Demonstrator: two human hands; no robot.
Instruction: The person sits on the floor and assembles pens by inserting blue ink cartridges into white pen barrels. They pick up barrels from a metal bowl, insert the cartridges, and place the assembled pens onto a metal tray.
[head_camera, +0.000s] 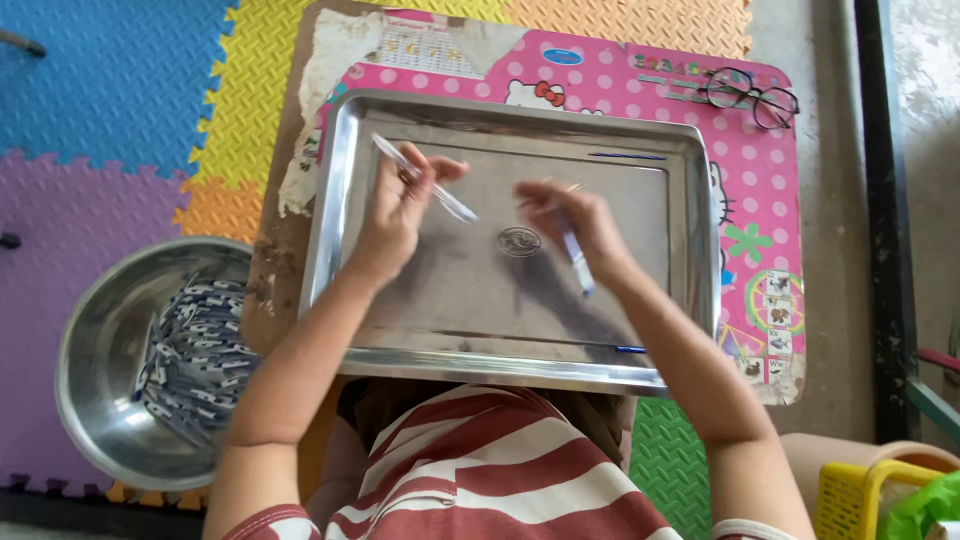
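My left hand (398, 210) is shut on a clear pen barrel (425, 177) that slants across the upper left of a steel tray (340, 170). My right hand (577, 222) hovers over the tray's middle and grips a thin blue-tipped pen refill (577, 262) pointing down toward me. Both hands are a little apart above the tray. Two more thin blue refills lie in the tray: one along the far rim (626, 156) and one by the near rim (628, 349).
The tray rests on a pink dotted board (760, 190) with eyeglasses (752, 97) at its far right. A steel bowl (90, 330) of several blue-and-white pens sits left on colourful foam mats (100, 90). A yellow basket (860, 495) stands at the lower right.
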